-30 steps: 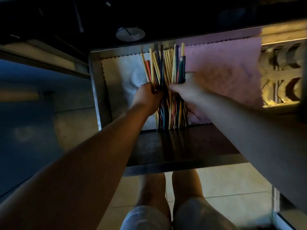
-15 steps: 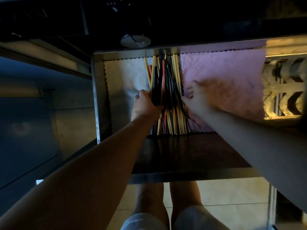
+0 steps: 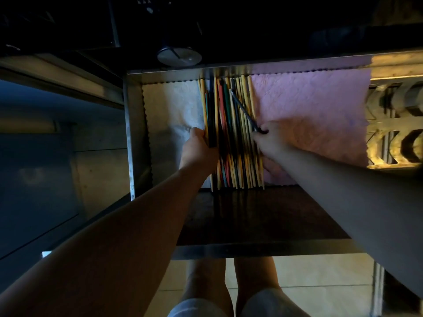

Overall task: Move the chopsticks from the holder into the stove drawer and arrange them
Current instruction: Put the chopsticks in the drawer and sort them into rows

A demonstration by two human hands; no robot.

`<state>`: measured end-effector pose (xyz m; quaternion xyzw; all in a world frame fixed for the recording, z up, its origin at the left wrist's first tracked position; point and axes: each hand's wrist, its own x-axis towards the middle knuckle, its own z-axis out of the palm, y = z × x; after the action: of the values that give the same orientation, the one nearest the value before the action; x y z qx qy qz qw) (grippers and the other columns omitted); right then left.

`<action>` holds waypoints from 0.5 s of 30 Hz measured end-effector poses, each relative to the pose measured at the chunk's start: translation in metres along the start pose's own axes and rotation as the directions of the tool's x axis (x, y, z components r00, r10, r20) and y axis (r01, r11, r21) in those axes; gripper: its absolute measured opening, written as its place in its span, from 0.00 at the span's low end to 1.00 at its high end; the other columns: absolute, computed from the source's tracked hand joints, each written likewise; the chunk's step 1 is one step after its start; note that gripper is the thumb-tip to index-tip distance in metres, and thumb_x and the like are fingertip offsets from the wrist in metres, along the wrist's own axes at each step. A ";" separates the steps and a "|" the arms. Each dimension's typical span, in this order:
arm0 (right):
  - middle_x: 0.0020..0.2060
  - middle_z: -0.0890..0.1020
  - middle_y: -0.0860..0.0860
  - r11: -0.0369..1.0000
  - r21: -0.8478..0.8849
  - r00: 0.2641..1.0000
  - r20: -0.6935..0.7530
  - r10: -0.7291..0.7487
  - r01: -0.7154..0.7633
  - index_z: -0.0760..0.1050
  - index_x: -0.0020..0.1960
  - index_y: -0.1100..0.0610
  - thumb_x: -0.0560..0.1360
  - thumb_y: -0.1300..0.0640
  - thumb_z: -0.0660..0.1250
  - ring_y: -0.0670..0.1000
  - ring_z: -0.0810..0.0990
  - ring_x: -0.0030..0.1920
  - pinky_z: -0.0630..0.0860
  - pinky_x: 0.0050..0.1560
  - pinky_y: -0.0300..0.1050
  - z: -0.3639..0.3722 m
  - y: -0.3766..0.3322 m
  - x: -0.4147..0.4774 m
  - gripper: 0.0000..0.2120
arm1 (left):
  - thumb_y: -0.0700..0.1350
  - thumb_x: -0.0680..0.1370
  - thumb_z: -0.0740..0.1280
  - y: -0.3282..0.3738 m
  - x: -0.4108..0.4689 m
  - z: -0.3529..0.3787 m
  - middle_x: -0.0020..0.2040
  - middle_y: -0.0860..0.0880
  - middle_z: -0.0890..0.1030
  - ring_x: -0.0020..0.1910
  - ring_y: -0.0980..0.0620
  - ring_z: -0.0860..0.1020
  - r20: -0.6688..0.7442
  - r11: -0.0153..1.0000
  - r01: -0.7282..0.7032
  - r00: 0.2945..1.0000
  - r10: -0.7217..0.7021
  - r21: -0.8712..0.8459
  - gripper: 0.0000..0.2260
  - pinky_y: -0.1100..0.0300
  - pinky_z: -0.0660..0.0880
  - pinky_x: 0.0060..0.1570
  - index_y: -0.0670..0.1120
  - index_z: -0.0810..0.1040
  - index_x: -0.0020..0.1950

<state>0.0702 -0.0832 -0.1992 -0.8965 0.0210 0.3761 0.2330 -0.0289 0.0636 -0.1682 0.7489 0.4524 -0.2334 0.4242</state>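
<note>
While the chopsticks (image 3: 231, 133) lie bundled down the middle of the open drawer (image 3: 129, 133), two bare hands close in on them from either side. The sticks, yellow, red, green, blue and black, run roughly parallel from the drawer's back wall toward its front, over the seam where a white liner (image 3: 171, 106) meets a pink liner (image 3: 309, 110). Their near ends stop at the liners' front edge, where the dark bare floor of the drawer begins.

The left hand (image 3: 198, 149) sits against the bundle's left edge, its fingers curled round a few dark sticks there, the thumb on the white liner's side. The right hand (image 3: 270, 138) is at the bundle's right edge, above the pink liner, its fingers drawn together in a pinch on the near end of a black chopstick (image 3: 243, 110). That stick slants across the others, its far end pointing up and left toward the back wall.

Beyond the back wall a round knob (image 3: 179, 56) shows against a dark stove front. To the right of the drawer stands a carved lattice (image 3: 396, 124) in yellow light. Below the drawer's metal front, the person's bare knees (image 3: 206, 282) show above a pale tiled floor (image 3: 320, 271)
</note>
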 end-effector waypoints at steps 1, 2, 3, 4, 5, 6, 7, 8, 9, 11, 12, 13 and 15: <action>0.36 0.78 0.55 0.999 0.040 1.000 -0.010 0.011 -0.010 0.76 0.40 0.53 0.75 0.52 0.67 0.56 0.79 0.40 0.72 0.38 0.43 -0.001 0.003 0.001 0.07 | 0.42 0.76 0.66 -0.001 0.000 -0.001 0.49 0.49 0.79 0.45 0.50 0.79 -0.017 1.000 0.006 1.000 -0.005 0.005 0.11 0.61 0.71 0.34 0.47 0.71 0.57; 0.34 0.79 0.55 0.997 0.078 1.000 -0.023 0.021 -0.019 0.77 0.39 0.54 0.75 0.51 0.66 0.59 0.80 0.40 0.75 0.40 0.46 -0.002 0.008 0.004 0.10 | 0.40 0.75 0.66 -0.002 0.000 -0.001 0.51 0.48 0.78 0.46 0.50 0.78 -0.046 1.000 0.012 0.999 -0.011 0.015 0.12 0.61 0.71 0.35 0.47 0.71 0.57; 0.32 0.77 0.55 0.994 0.109 0.999 -0.030 0.036 -0.032 0.76 0.37 0.56 0.76 0.50 0.64 0.60 0.80 0.39 0.75 0.41 0.48 -0.002 0.012 0.004 0.12 | 0.39 0.75 0.65 -0.002 0.000 -0.002 0.53 0.48 0.76 0.47 0.50 0.76 -0.073 0.999 0.020 0.997 -0.018 0.031 0.13 0.61 0.72 0.38 0.46 0.71 0.58; 0.30 0.75 0.54 0.990 0.135 0.998 -0.041 0.039 -0.034 0.74 0.36 0.57 0.77 0.51 0.63 0.59 0.78 0.38 0.73 0.41 0.47 -0.003 0.015 0.005 0.14 | 0.39 0.74 0.65 -0.003 -0.001 -0.002 0.54 0.47 0.75 0.48 0.50 0.75 -0.096 0.999 0.019 0.995 -0.015 0.048 0.13 0.60 0.73 0.41 0.46 0.70 0.58; 0.30 0.74 0.53 0.990 0.134 0.997 -0.058 0.046 -0.038 0.74 0.36 0.58 0.78 0.52 0.62 0.57 0.77 0.39 0.70 0.41 0.44 -0.005 0.017 0.004 0.15 | 0.39 0.74 0.65 -0.002 -0.001 -0.002 0.55 0.47 0.73 0.48 0.51 0.73 -0.109 0.998 0.007 0.994 0.000 0.067 0.14 0.58 0.74 0.44 0.46 0.70 0.58; 0.32 0.74 0.55 0.990 0.132 0.996 -0.069 0.056 -0.046 0.76 0.39 0.59 0.79 0.53 0.61 0.56 0.76 0.40 0.68 0.41 0.42 -0.005 0.018 0.004 0.14 | 0.40 0.74 0.66 -0.002 -0.001 -0.001 0.55 0.47 0.73 0.48 0.51 0.73 -0.116 0.996 -0.017 0.993 0.026 0.082 0.13 0.57 0.74 0.45 0.46 0.70 0.58; 0.35 0.75 0.56 0.990 0.133 0.995 -0.073 0.061 -0.051 0.78 0.44 0.59 0.79 0.53 0.61 0.57 0.77 0.41 0.67 0.42 0.41 -0.006 0.019 0.005 0.12 | 0.42 0.75 0.67 -0.001 -0.001 0.000 0.54 0.48 0.73 0.48 0.51 0.73 -0.115 0.994 -0.044 0.992 0.055 0.096 0.13 0.56 0.74 0.45 0.46 0.71 0.58; 0.38 0.76 0.56 0.988 0.143 0.995 -0.071 0.067 -0.057 0.78 0.48 0.59 0.79 0.54 0.60 0.57 0.78 0.43 0.67 0.42 0.41 -0.006 0.019 0.005 0.11 | 0.44 0.75 0.68 -0.001 -0.001 0.001 0.54 0.48 0.73 0.47 0.51 0.73 -0.110 0.991 -0.070 0.991 0.082 0.110 0.13 0.56 0.74 0.45 0.47 0.71 0.58; 0.40 0.76 0.55 0.989 0.133 0.995 -0.073 0.073 -0.062 0.77 0.51 0.58 0.79 0.54 0.61 0.58 0.79 0.45 0.68 0.42 0.41 -0.007 0.018 0.003 0.10 | 0.47 0.75 0.68 0.001 -0.001 0.002 0.54 0.49 0.72 0.47 0.51 0.73 -0.097 0.988 -0.087 0.990 0.100 0.127 0.14 0.55 0.75 0.46 0.48 0.71 0.58; 0.44 0.76 0.53 0.994 0.087 0.995 -0.072 0.075 -0.069 0.75 0.54 0.57 0.78 0.54 0.63 0.55 0.77 0.47 0.68 0.44 0.42 -0.008 0.017 0.003 0.08 | 0.49 0.75 0.69 0.003 -0.001 0.004 0.55 0.49 0.72 0.47 0.51 0.74 -0.081 0.985 -0.087 0.992 0.100 0.147 0.15 0.52 0.77 0.49 0.49 0.70 0.59; 0.45 0.75 0.52 0.995 0.079 0.995 -0.076 0.063 -0.057 0.74 0.55 0.57 0.77 0.54 0.66 0.53 0.76 0.47 0.69 0.45 0.43 -0.007 0.016 0.003 0.10 | 0.49 0.75 0.70 0.003 0.000 0.005 0.55 0.49 0.72 0.47 0.50 0.74 -0.080 0.986 -0.076 0.993 0.088 0.146 0.15 0.51 0.79 0.49 0.50 0.70 0.59; 0.45 0.75 0.51 0.996 0.072 0.995 -0.083 0.050 -0.044 0.73 0.56 0.56 0.76 0.54 0.67 0.52 0.76 0.48 0.69 0.45 0.43 -0.007 0.014 0.003 0.11 | 0.49 0.75 0.70 0.004 0.000 0.006 0.55 0.49 0.72 0.47 0.50 0.75 -0.079 0.988 -0.062 0.994 0.074 0.141 0.16 0.49 0.79 0.50 0.50 0.70 0.59; 0.47 0.75 0.51 0.996 0.089 0.995 -0.093 0.030 -0.022 0.67 0.54 0.53 0.74 0.53 0.69 0.52 0.77 0.48 0.73 0.45 0.46 -0.004 0.008 0.003 0.14 | 0.49 0.74 0.71 0.005 0.002 0.008 0.54 0.48 0.73 0.48 0.48 0.77 -0.081 0.987 -0.047 0.995 0.060 0.156 0.16 0.47 0.80 0.50 0.49 0.70 0.59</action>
<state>0.0739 -0.0914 -0.2020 -0.9019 0.0602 0.3352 0.2658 -0.0237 0.0567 -0.1719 0.8006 0.4304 -0.2242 0.3514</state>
